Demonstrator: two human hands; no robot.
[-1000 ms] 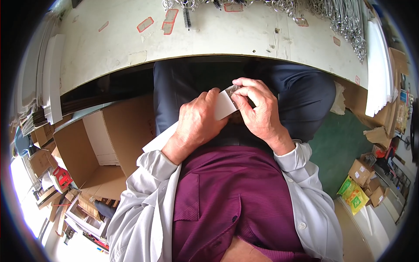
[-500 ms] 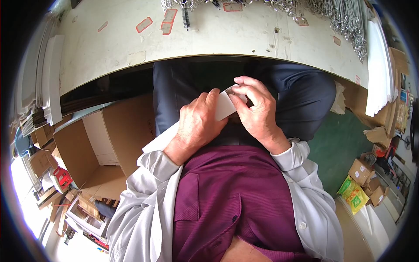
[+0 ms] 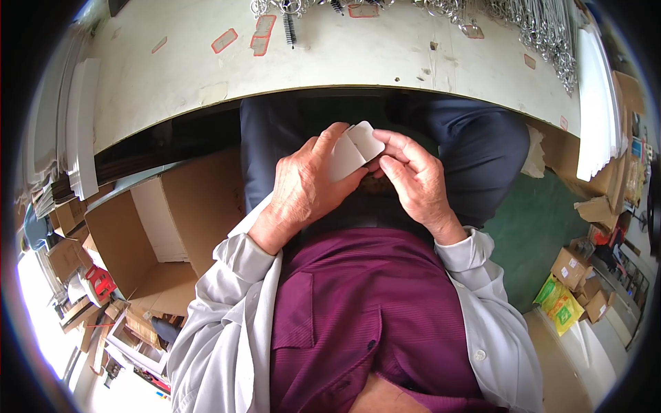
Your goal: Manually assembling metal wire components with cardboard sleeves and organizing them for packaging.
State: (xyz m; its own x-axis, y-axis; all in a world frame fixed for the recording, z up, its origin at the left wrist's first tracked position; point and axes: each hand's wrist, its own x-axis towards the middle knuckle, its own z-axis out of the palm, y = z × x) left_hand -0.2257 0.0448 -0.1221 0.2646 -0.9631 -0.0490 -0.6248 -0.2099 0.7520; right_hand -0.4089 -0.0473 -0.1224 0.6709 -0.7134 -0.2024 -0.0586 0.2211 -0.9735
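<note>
Two hands met over the seated person's lap, just below the edge of the white worktable (image 3: 385,62). The left hand (image 3: 306,186) was curled around a small stack of white cards with rounded corners (image 3: 354,148), its fingers wrapped behind the stack and its thumb side pressed along the near face. The right hand (image 3: 413,179) came in from the other side, thumb and forefinger pinching the upper right corner of the front card, which stood slightly fanned away from the rest. Both hands touched the cards, and the knuckles of one nearly met those of the other. The cards sat upright between them, tilted a little toward the table, above dark blue trousers (image 3: 475,144) and a purple shirt (image 3: 358,310) worn under a pale grey jacket (image 3: 220,330).

An open cardboard box (image 3: 165,234) stood on the floor to the person's left. Along the far side of the table lay heaps of metal rings and wire pieces (image 3: 544,34), with a few red-edged labels (image 3: 261,34) lying flat nearer the middle.
</note>
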